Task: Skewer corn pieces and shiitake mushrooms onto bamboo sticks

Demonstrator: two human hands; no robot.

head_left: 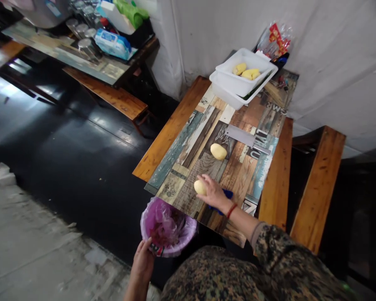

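Curved around a pale yellow, rounded peeled potato [199, 187], the bare right hand [214, 195] holds it at the near end of a patchwork wood-patterned table [168, 165]. The left hand [143, 260] is at the rim of a purple, plastic-lined bin [189, 232]; whether it grips I cannot tell. An oval, pale yellow second potato [218, 151] lies beyond, near a broad steel cleaver [240, 136]. Smooth bare potatoes probably slip easily, so a light, full-fingered hold away from the edge seems best.
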